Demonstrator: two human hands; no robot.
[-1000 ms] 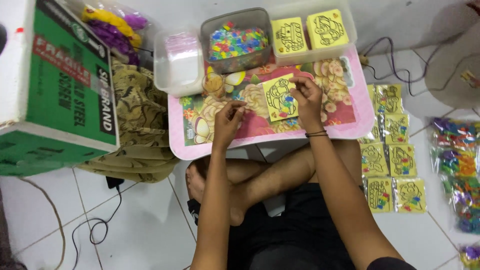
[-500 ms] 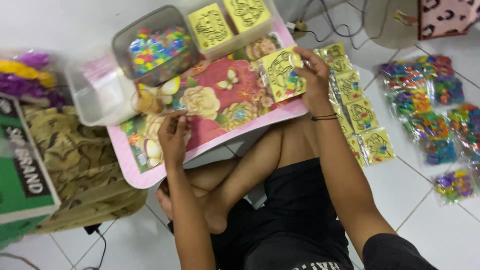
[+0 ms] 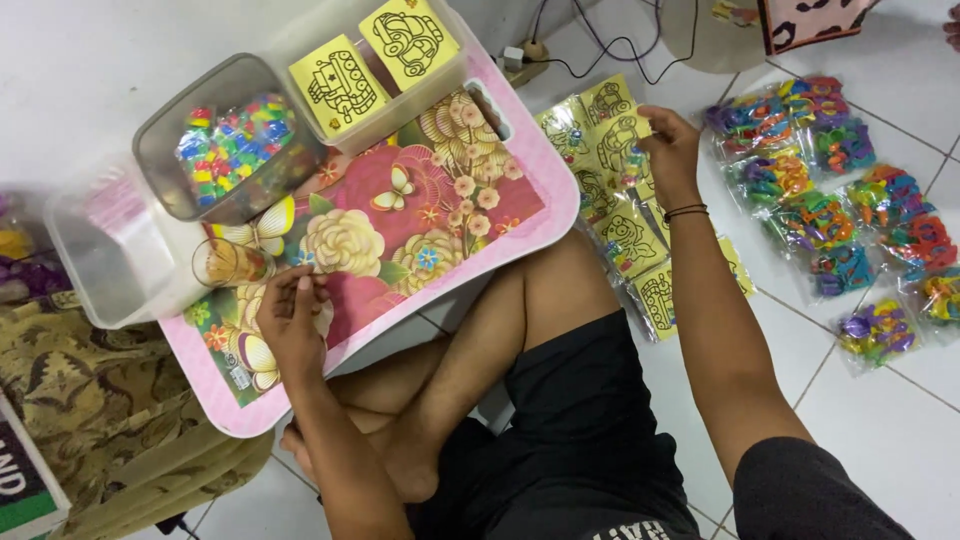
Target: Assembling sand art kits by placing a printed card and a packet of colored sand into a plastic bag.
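Far left I see a patterned cloth (image 3: 80,400) on the floor, with a green-and-white box (image 3: 25,490) corner at the edge. Next, a clear tub (image 3: 110,255) sits on the pink floral tray (image 3: 400,230). A grey tub (image 3: 165,160) of coloured beads (image 3: 235,140) rests partly on it. My left hand (image 3: 292,322) lies on the tray's near part, fingers curled together at the tips; whether they pinch something I cannot tell. A small round clear lid (image 3: 230,262) lies just beside it. At the tray's far edge, another clear tub holds two yellow cards (image 3: 370,60) with line drawings. My crossed legs sit under the tray. Right of the tray, bagged yellow cards (image 3: 625,240) lie in a row on the tiles. My right hand (image 3: 668,150) is on the far end of that row, fingers pinching one bagged card (image 3: 620,140). Further right, bead bags (image 3: 850,210) lie spread on the floor, well apart from the tray. Cables (image 3: 600,40) run at the top.
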